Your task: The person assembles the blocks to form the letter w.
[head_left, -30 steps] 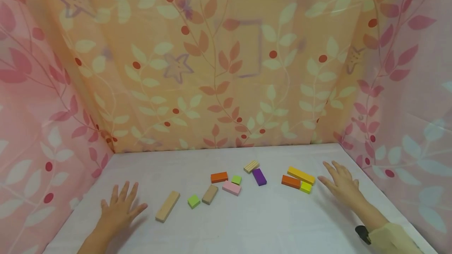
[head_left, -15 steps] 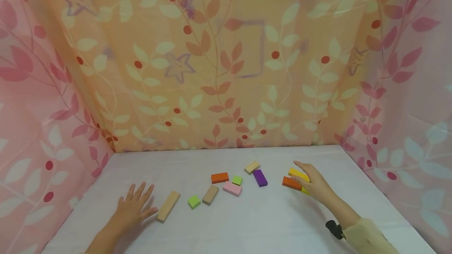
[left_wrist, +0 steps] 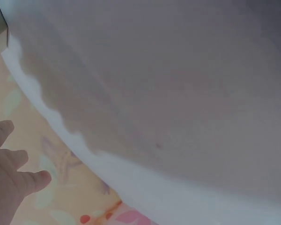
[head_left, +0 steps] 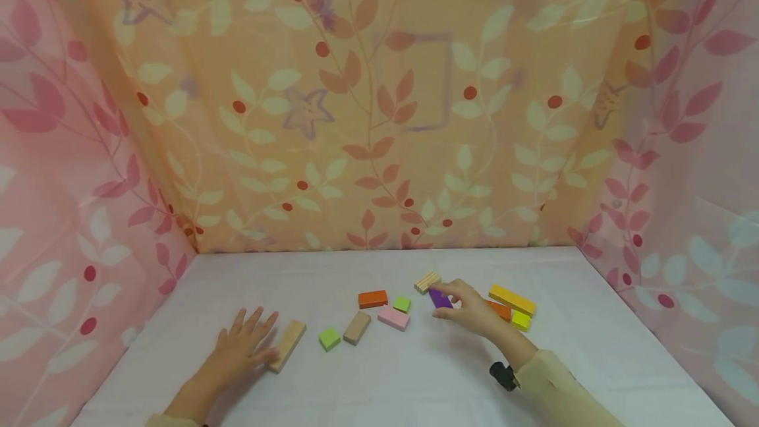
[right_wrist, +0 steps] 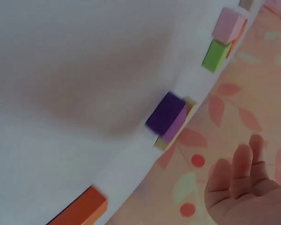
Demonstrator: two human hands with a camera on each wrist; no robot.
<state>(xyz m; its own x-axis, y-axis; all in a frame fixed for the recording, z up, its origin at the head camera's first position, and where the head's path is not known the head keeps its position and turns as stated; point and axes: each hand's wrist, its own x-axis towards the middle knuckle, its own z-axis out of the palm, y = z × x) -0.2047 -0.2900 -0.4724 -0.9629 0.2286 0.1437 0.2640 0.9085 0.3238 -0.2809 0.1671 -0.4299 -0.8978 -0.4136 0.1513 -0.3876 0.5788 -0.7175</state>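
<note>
My right hand (head_left: 473,312) hovers over the purple block (head_left: 439,298), thumb and fingers spread to either side of it. From the right wrist, that purple block (right_wrist: 165,112) lies apart from my fingers (right_wrist: 241,164), and a ribbed wooden block (head_left: 427,283) touches it from behind. My left hand (head_left: 242,342), fingers spread, is at the long plain wooden block (head_left: 292,340); its thumb overlaps the block's near end, and I cannot tell whether they touch. The left wrist view catches only some fingertips (left_wrist: 37,180) and white cloth.
Between my hands lie a green cube (head_left: 329,339), a tan block (head_left: 357,327), a pink block (head_left: 394,317), another green block (head_left: 402,304) and an orange block (head_left: 373,299). To the right sit a long yellow block (head_left: 512,300), an orange block (head_left: 501,310) and a yellow cube (head_left: 520,320). Patterned curtains (head_left: 379,117) enclose the table.
My right hand has moved left from beside the yellow and orange blocks, over them, to the purple block. My left hand has shifted right to the long wooden block. The blocks keep their places.
</note>
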